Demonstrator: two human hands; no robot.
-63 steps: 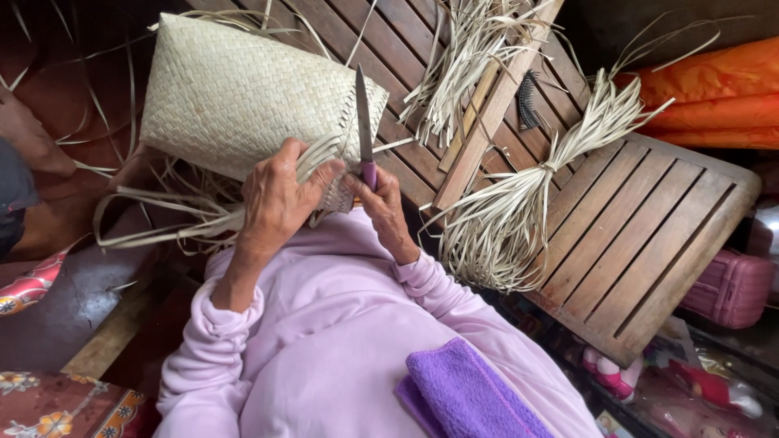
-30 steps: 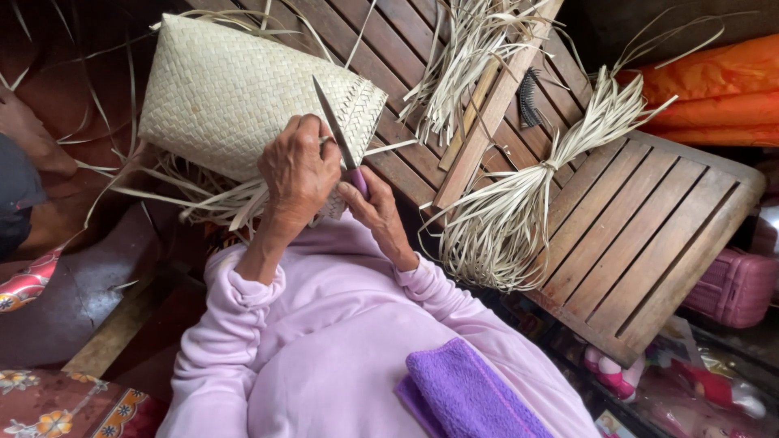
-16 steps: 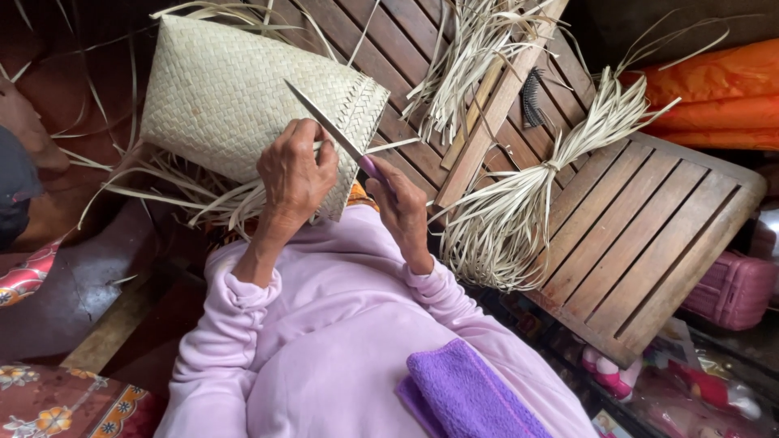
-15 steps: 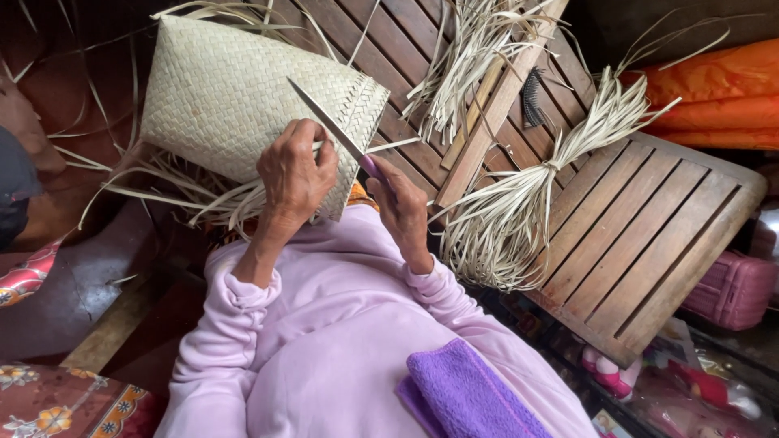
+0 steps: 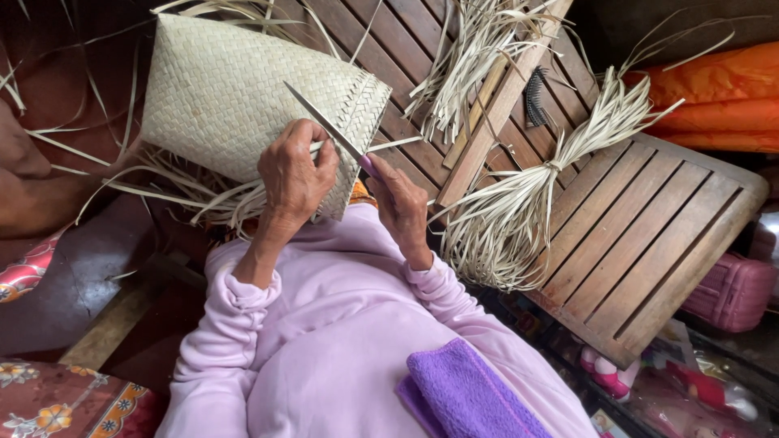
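On the slatted wooden counter (image 5: 641,235), at its near left edge, a pale woven palm-leaf basket (image 5: 235,97) lies tilted on its side, its plaited rim turned toward the person and its loose unwoven strips (image 5: 187,195) trailing down and to the left past the counter's edge. The left hand (image 5: 294,174) rests on the basket's lower rim, its grip closed around a small bunch of those loose strip ends, thumb over the top. The right hand (image 5: 402,207) sits just beside it, its grip pressed shut around the purple handle of a kitchen knife (image 5: 329,130). The knife's narrow blade slants up and to the left, lying across the woven face of the basket and passing right over the left hand's fingers (image 5: 312,138); whether the edge touches the strips cannot be told.

Both arms wear pale lilac sleeves (image 5: 243,300), and a folded purple towel (image 5: 462,393) lies over the person's lap or shoulder, near the bottom of the view. To the right of the hands, a tied bundle of dry leaf strips (image 5: 527,195) fans out over the counter, and a second loose heap of strips (image 5: 462,57) lies farther back beside a black comb (image 5: 533,97). Orange cloth (image 5: 714,93) is piled behind the counter on the right, and a pink case (image 5: 730,288) stands below its right corner.
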